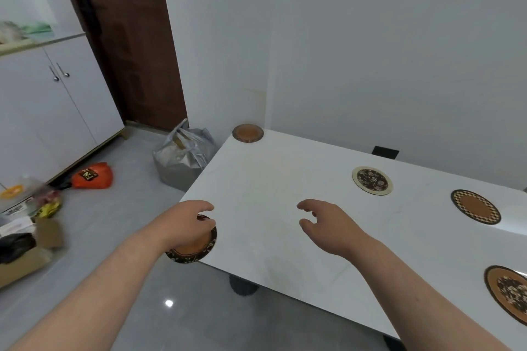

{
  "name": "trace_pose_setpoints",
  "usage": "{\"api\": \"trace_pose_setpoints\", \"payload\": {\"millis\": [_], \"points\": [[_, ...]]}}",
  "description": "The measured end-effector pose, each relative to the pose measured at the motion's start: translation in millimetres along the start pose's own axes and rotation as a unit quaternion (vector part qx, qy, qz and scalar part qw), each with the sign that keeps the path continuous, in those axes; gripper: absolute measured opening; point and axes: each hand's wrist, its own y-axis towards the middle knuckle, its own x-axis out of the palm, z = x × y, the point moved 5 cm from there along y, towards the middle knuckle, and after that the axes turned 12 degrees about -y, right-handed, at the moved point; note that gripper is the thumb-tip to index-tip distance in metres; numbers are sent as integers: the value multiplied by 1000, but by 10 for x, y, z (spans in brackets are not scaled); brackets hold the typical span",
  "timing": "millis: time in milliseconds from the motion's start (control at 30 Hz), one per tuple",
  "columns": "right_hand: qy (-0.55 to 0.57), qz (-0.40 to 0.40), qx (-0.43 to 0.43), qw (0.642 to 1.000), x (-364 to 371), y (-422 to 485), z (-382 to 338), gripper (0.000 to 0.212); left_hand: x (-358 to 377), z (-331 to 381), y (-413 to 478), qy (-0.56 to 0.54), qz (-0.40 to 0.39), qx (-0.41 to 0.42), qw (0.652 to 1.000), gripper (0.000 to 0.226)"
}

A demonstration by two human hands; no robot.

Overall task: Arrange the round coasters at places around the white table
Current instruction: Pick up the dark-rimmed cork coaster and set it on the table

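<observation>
Several round coasters lie on the white table [271, 185]. A brown coaster with a dark floral rim [199, 248] sits at the near left corner, partly over the edge, and my left hand [185, 225] rests on it with fingers curled over its top. My right hand [328, 222] hovers above the bare table middle, fingers apart and holding nothing. A plain brown coaster [247, 132] lies at the far left corner. A cream-rimmed floral coaster [372, 180] and a checker-rimmed coaster [475, 206] lie along the far side. Another floral brown coaster [507, 292] sits at the near right.
A grey plastic bag [182, 157] stands on the floor by the table's left end. An orange bag [92, 177], boxes and clutter [25, 225] lie further left by white cabinets [57, 111]. The table's far side meets a white wall; a dark leg [242, 288] shows underneath.
</observation>
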Motion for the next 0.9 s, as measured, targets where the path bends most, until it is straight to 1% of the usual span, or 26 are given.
{"api": "trace_pose_setpoints", "payload": {"millis": [367, 467, 667, 900], "points": [[5, -22, 52, 998, 393, 250, -841, 45, -683, -922, 200, -6, -64, 5, 998, 56], [5, -24, 62, 998, 534, 315, -1045, 46, -791, -1165, 275, 1, -68, 11, 998, 52], [2, -44, 86, 995, 833, 402, -1331, 44, -843, -1539, 451, 3, -88, 12, 996, 52], [-3, -76, 103, 992, 1099, 489, -1418, 45, -738, -1794, 609, -5, -116, 1, 993, 51]]}}
